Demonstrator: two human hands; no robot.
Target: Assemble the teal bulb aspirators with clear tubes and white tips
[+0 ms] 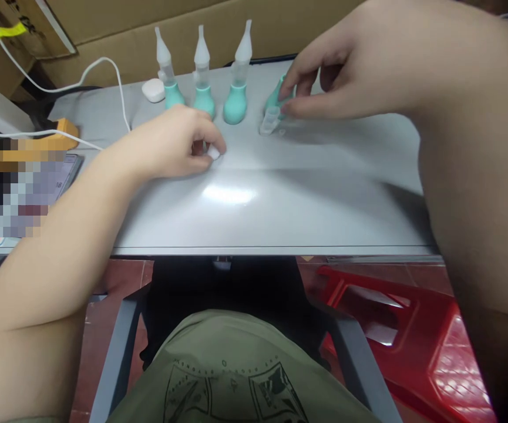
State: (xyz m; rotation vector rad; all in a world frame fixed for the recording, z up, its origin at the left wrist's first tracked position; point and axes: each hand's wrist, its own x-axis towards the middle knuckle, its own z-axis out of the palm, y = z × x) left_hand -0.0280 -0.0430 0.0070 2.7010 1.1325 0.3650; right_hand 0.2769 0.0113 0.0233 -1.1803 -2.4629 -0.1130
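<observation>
Three teal bulbs with clear tubes and white pointed tips stand upright at the back of the grey table: a left one point(172, 95), a middle one point(203, 100) and a right one point(235, 106). My left hand point(183, 144) pinches a small white piece point(214, 152) just in front of them. To their right, my right hand point(324, 82) has its thumb and fingertips on a fourth teal bulb point(273, 97), which is tilted and partly hidden by the fingers. A small clear cup-like part point(270, 120) sits by that bulb, near the thumb.
A white rounded object point(154, 90) lies at the back left. White cables, a white plug point(4, 114), an orange item point(66, 130) and a phone-like device point(66, 173) are at the left. A red stool point(421, 329) stands below the table point(280, 226) at right.
</observation>
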